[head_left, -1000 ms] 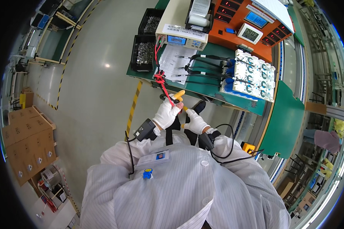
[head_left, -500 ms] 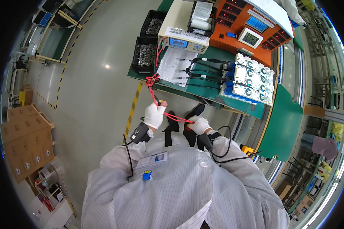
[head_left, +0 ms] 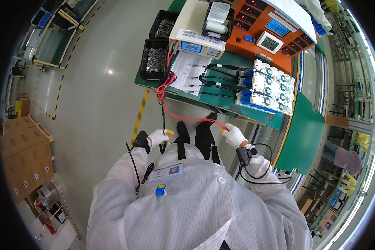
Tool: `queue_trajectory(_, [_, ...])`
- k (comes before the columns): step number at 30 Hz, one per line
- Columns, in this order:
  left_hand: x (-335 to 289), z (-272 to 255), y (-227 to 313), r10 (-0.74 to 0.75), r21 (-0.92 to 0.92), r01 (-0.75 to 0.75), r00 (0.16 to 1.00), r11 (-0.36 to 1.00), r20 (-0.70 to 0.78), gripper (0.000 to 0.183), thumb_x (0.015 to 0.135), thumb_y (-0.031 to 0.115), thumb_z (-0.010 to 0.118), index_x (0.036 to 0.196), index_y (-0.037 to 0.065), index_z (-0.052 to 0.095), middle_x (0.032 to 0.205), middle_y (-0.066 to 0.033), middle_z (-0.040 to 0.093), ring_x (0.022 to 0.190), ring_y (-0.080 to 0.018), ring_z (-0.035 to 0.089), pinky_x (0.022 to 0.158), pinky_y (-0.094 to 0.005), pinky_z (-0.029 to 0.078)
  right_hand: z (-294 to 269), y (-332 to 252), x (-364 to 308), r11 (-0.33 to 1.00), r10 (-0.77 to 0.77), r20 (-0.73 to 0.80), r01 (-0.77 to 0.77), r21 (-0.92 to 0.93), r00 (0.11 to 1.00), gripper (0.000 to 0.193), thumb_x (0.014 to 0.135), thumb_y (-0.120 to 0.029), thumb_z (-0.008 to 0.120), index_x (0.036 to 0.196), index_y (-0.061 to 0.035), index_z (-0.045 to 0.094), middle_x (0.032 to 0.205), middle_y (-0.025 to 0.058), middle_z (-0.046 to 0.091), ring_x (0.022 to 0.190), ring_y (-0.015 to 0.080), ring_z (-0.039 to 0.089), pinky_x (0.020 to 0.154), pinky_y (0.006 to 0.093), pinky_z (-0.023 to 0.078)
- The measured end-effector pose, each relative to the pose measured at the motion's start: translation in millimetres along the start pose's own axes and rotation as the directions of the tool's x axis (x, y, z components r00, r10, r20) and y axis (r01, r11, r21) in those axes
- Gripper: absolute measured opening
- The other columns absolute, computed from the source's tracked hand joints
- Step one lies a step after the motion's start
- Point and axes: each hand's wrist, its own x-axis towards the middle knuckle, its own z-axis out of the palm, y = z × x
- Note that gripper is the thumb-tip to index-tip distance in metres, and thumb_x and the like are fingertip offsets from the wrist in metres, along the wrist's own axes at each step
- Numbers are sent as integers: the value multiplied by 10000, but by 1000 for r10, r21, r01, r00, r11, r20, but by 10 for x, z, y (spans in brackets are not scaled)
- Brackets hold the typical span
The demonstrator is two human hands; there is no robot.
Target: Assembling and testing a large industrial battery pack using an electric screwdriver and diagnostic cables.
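Observation:
My left hand [head_left: 158, 137], in a white glove, is closed around the lower end of a black test lead [head_left: 163, 114] in front of my body. To the right, my gloved right hand [head_left: 234, 136] pinches the end of a red test lead [head_left: 187, 119], which sags in a curve between the bench and that hand. Small yellow-orange tips show at the fingers of both hands; I cannot tell what they are. The leads run up to a looped red bundle [head_left: 164, 86] at the bench edge and on to a beige bench meter [head_left: 196, 35] with a lit screen.
On the green bench [head_left: 254, 115] stand two black bins [head_left: 153, 74] of small metal parts, a white-topped blue battery pack [head_left: 275, 89] with black cables, and an orange instrument panel [head_left: 246, 35]. Another person's sleeve [head_left: 314, 10] shows at the far right. Cartons [head_left: 27, 154] stand left.
My left hand has drawn back toward my body, and the black lead now hangs straight. My right hand has moved right, stretching the red lead across. The view has shifted slightly.

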Motion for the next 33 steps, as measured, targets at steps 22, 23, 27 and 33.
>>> queue_trajectory(22, [519, 357, 1916, 526, 420, -339, 688, 842, -499, 297, 891, 157, 613, 1158, 28, 597, 818, -106, 644, 653, -214, 623, 583, -353, 500, -1305, -1554, -363, 695, -187, -676, 582, 422, 712, 226, 966, -214, 574, 884, -12, 633, 759, -17, 581, 611, 65, 483, 558, 225, 398])
queue_trajectory(23, [586, 349, 1942, 529, 419, -344, 691, 840, -492, 297, 891, 157, 613, 1158, 28, 597, 818, -106, 644, 653, -214, 623, 583, -353, 500, -1379, -1357, -238, 673, -176, -679, 591, 445, 712, 185, 960, -180, 577, 915, -7, 626, 770, -11, 586, 625, 69, 491, 561, 222, 404])
queue_trajectory(27, [783, 411, 1936, 500, 752, 35, 726, 658, -472, 331, 874, 239, 610, 1120, 21, 568, 993, -197, 655, 897, -375, 650, 771, -469, 524, -1391, -985, 70, 626, -126, -772, 654, 425, 623, 134, 878, -18, 635, 1001, 3, 587, 824, 31, 597, 696, 82, 516, 573, 216, 430])
queue_trajectory(33, [900, 443, 1972, 479, 753, 71, 732, 655, -485, 312, 891, 227, 594, 1137, 37, 577, 1126, -206, 614, 997, -379, 636, 820, -491, 526, -1398, -855, 188, 538, -61, -715, 626, 564, 696, 201, 915, -32, 579, 1109, 7, 548, 921, 56, 599, 764, 103, 559, 614, 192, 465])
